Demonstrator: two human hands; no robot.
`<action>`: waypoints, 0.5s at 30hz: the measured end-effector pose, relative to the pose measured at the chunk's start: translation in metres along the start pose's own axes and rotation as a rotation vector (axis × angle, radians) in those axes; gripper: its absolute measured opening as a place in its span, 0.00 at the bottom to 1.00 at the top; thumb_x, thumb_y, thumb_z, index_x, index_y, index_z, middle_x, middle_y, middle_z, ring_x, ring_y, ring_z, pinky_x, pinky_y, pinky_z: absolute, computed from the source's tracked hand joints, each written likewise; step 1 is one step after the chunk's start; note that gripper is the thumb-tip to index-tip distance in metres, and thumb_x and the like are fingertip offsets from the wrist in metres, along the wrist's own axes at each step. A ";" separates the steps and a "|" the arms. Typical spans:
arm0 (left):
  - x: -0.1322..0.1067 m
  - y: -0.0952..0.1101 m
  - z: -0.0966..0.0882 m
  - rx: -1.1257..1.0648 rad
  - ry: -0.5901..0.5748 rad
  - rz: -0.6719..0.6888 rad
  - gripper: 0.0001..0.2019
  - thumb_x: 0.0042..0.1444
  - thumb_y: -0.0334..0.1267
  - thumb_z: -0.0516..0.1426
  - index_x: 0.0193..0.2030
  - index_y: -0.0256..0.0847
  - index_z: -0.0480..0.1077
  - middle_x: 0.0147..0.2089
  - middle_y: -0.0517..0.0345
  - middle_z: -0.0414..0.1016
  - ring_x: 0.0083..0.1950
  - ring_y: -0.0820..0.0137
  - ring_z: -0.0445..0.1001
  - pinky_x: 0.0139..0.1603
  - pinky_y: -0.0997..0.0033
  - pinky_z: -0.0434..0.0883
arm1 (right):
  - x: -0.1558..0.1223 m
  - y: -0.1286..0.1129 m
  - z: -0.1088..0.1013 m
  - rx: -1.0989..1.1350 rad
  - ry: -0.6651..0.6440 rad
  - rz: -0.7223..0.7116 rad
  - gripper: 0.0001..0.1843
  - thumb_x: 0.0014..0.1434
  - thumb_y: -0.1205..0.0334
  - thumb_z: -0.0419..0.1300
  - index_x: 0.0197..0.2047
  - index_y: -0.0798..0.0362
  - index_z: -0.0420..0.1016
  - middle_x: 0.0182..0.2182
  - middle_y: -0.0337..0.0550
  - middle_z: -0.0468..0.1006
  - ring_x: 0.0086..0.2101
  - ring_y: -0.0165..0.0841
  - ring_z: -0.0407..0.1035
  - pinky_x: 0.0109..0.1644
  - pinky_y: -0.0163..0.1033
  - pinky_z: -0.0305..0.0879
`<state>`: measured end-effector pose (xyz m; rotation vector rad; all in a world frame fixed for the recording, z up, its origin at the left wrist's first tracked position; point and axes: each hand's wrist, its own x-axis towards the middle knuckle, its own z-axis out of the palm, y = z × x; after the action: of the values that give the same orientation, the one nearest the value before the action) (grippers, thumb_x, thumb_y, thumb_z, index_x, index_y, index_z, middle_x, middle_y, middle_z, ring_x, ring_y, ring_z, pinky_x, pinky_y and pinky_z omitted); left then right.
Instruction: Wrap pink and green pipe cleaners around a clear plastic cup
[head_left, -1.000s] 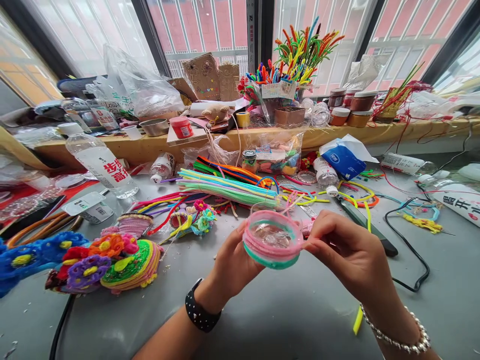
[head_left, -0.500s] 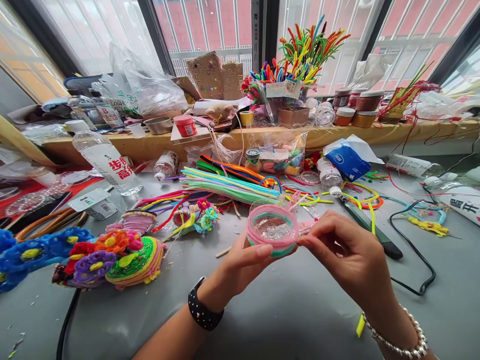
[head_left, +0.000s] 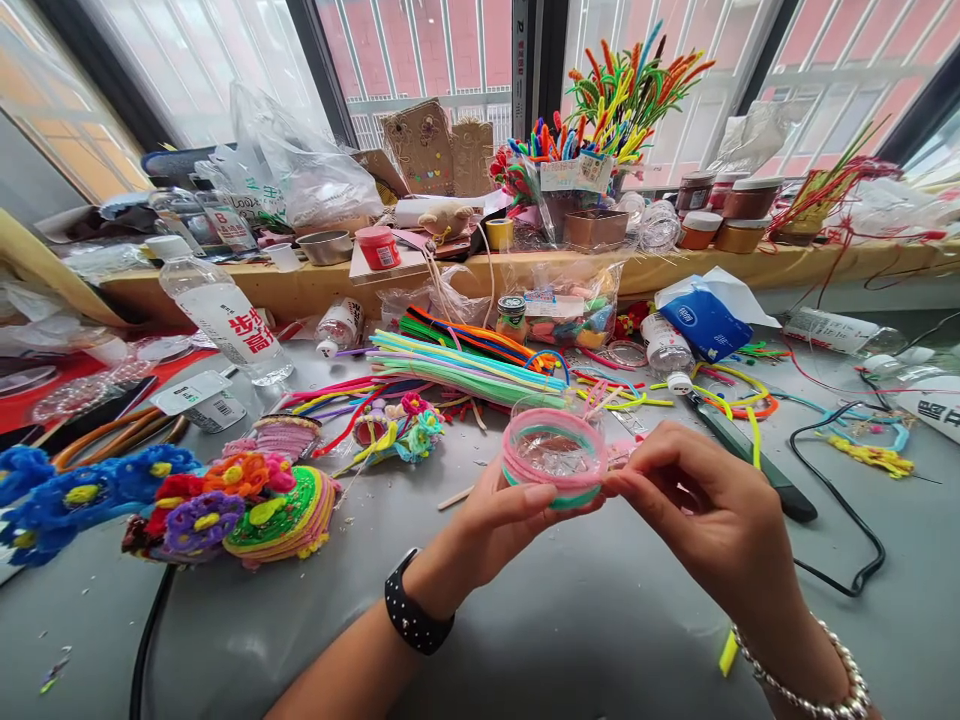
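Above the grey table I hold a small clear round container [head_left: 553,455] wrapped with pink and green pipe cleaners. My left hand [head_left: 495,525] cups it from below, thumb pressed along its front edge. My right hand [head_left: 701,510] pinches the wrapped rim at its right side with thumb and forefinger. A black watch is on my left wrist, a bead bracelet on my right. A bundle of loose pipe cleaners [head_left: 465,370] lies just behind the container.
Finished pipe-cleaner flowers [head_left: 225,505] lie at the left. A water bottle [head_left: 221,315] lies tilted behind them. Dark pliers [head_left: 742,455] and a black cable [head_left: 840,500] are at the right. A tissue pack [head_left: 701,320] and a cluttered wooden sill [head_left: 450,275] are at the back.
The container has tipped more upright and moved slightly up and away. My left thumb came round to its front edge, and my right fingers closed to a pinch on the rim.
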<state>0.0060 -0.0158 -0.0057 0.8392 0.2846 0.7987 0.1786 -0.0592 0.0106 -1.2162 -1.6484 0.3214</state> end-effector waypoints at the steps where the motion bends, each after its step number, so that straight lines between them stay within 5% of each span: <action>1: 0.000 0.000 0.000 0.011 0.004 -0.001 0.28 0.48 0.36 0.61 0.57 0.37 0.64 0.52 0.45 0.74 0.53 0.57 0.72 0.54 0.59 0.66 | 0.000 0.000 0.000 0.001 0.000 0.007 0.11 0.56 0.58 0.61 0.25 0.52 0.70 0.20 0.38 0.70 0.20 0.26 0.59 0.22 0.34 0.55; 7: 0.000 0.000 -0.001 0.031 0.010 -0.002 0.22 0.48 0.38 0.60 0.52 0.37 0.69 0.49 0.46 0.76 0.51 0.58 0.73 0.54 0.59 0.66 | -0.001 -0.001 0.000 0.008 0.000 -0.002 0.11 0.56 0.58 0.60 0.25 0.52 0.70 0.20 0.38 0.71 0.21 0.26 0.61 0.22 0.34 0.56; 15: 0.000 -0.003 -0.002 -0.032 0.024 0.013 0.25 0.49 0.36 0.60 0.56 0.40 0.67 0.47 0.51 0.77 0.50 0.59 0.73 0.52 0.59 0.67 | 0.000 -0.001 0.002 0.006 0.002 -0.006 0.10 0.56 0.59 0.61 0.25 0.52 0.70 0.20 0.38 0.70 0.20 0.26 0.60 0.21 0.33 0.55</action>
<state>0.0058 -0.0159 -0.0092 0.8022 0.2873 0.8245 0.1770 -0.0590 0.0103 -1.2070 -1.6482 0.3214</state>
